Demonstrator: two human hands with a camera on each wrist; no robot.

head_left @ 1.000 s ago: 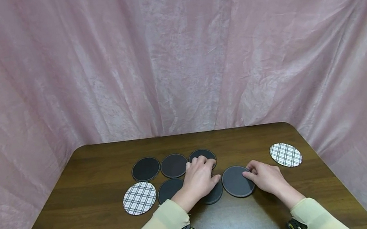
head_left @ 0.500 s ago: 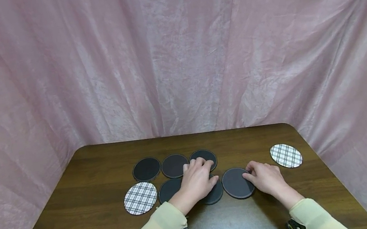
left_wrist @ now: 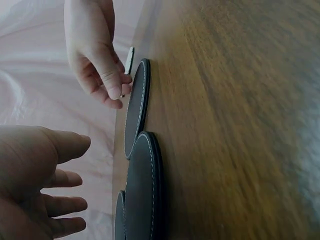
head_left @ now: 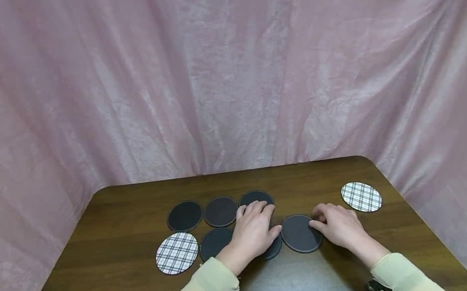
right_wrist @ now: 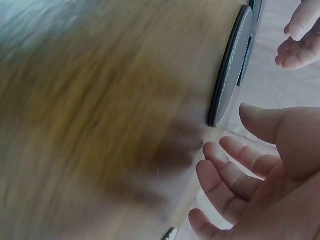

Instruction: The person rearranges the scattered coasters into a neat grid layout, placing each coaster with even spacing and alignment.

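Note:
Round black coasters with pale edge stitching lie on the table. Over the front-row coaster (head_left: 273, 248) hovers my left hand (head_left: 253, 232), fingers loosely spread, hiding part of it and of the back-row coaster (head_left: 255, 195). The left wrist view shows a gap between this hand and the dark coaster (left_wrist: 142, 192). At the right end of the front row, my right hand (head_left: 340, 225) is beside another black coaster (head_left: 300, 235). In the right wrist view its thumb (right_wrist: 260, 120) and curved fingers are apart from the coaster (right_wrist: 231, 70), holding nothing.
More black coasters, two at the back left (head_left: 184, 216) (head_left: 221, 212) and one in front (head_left: 214, 243), lie flat. A white plaid coaster (head_left: 177, 253) is at the left, another plaid coaster (head_left: 361, 197) at the far right. Pink curtain (head_left: 222, 66) hangs behind the table (head_left: 83, 288).
The coaster beside my right hand has settled slightly nearer to me. Both hands stay almost where they were.

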